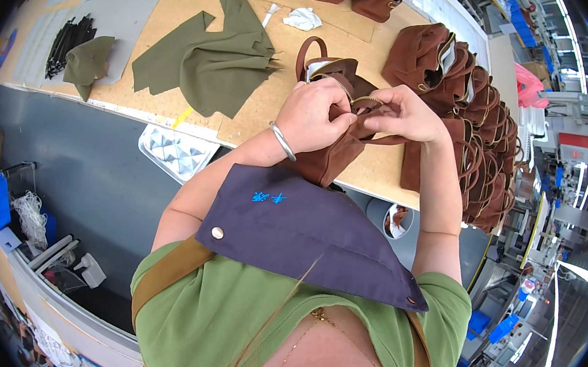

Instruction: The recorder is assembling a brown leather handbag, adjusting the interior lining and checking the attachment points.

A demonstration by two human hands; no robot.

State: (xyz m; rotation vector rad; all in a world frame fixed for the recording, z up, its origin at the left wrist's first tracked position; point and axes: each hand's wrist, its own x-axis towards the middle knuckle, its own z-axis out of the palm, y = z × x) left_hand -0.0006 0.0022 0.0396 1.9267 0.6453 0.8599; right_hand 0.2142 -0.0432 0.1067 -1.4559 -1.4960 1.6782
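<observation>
A brown handbag [329, 157] stands at the table's near edge, its zipped top parted and one looped handle raised at the far side. My left hand [314, 112] pinches the bag's top edge, thumb and fingers together beside the gold-coloured zipper [366, 99]. On the other side of the opening, my right hand [406, 115] is closed with its fingertips on the zipper edge. The two hands are close together but apart. What exactly lies between the fingertips is partly hidden.
Brown handbags [484, 123] crowd the table's right side, and more line its far edge. Olive fabric [210, 57] lies left of my hands, near a white crumpled piece [302, 18]. Farther left are black strips [70, 45]. A bin [397, 220] stands below the table edge.
</observation>
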